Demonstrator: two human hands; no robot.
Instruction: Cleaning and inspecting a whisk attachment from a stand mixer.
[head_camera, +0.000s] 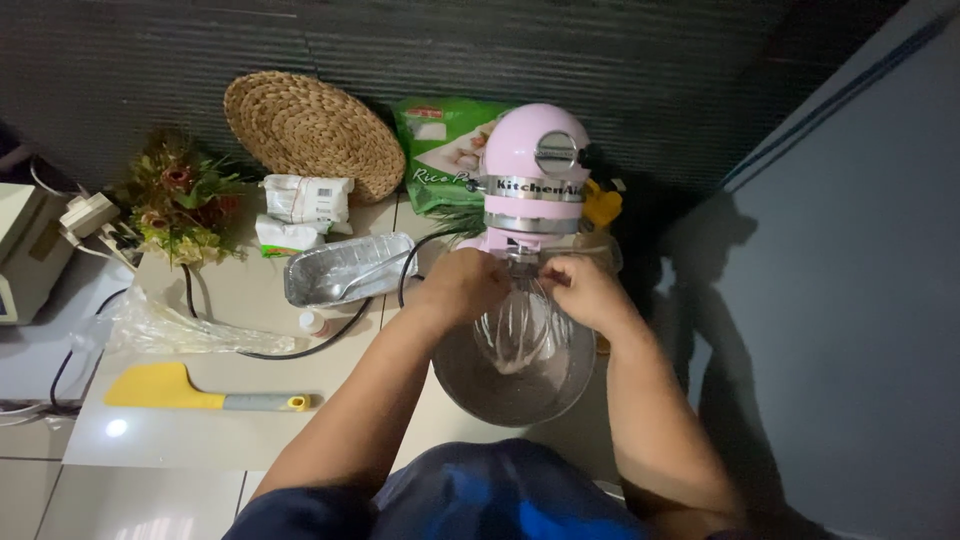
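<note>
Below your hands, the metal mixing bowl (520, 385) sits under the pink stand mixer (533, 180), with the wire whisk (518, 325) hanging into it. Your left hand (465, 285) and right hand (585, 290) both close around the top of the whisk where it meets the mixer head; whether the fingers pinch it tight, you cannot tell. Left of you lie a yellow spatula (190, 390), then a foil tray (345, 268) holding a spoon. Farther back, a woven mat (310, 130) leans against the wall.

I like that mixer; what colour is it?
Pale pink mixer with a silver band; seen in the head view.
</note>
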